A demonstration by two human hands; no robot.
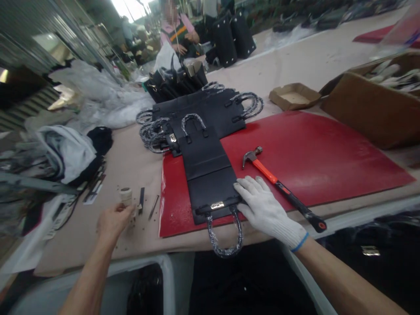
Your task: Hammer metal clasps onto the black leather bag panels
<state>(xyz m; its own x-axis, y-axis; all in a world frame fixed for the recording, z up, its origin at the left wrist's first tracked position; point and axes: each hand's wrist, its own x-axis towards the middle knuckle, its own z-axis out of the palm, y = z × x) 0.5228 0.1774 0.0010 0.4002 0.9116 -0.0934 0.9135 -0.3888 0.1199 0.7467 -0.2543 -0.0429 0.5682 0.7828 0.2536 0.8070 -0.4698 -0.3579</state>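
Through the head camera I have the black bag panel (210, 170) lying flat straight ahead, between my two hands, its long axis running away from me and a little to the left, a gilt clasp (217, 205) at its near end and a plastic-wrapped handle (225, 251) there hanging past the bench edge. My gloved right hand (260, 208) is the nearer one: it lies open and flat, fingertips at the panel's right edge, so the panel is to its left. My bare left hand (113, 223) is well apart from the panel, which lies to its right; its fingers are bent together at a small round pot (125, 196), and I cannot tell whether they grip that or something smaller. Between that hand and the panel I see a dark strip (141, 200) and a thin metal rod (153, 207). Just right of the glove a claw hammer (271, 174) lies slantwise, head away from me. Under panel and hammer is a red mat (315, 153) on the tan bench (124, 166); farther back sit stacked panels (213, 116), a cardboard box (370, 109) to the right, plastic sheeting (108, 96) to the left, and a co-worker (179, 35) in pink sleeves beyond
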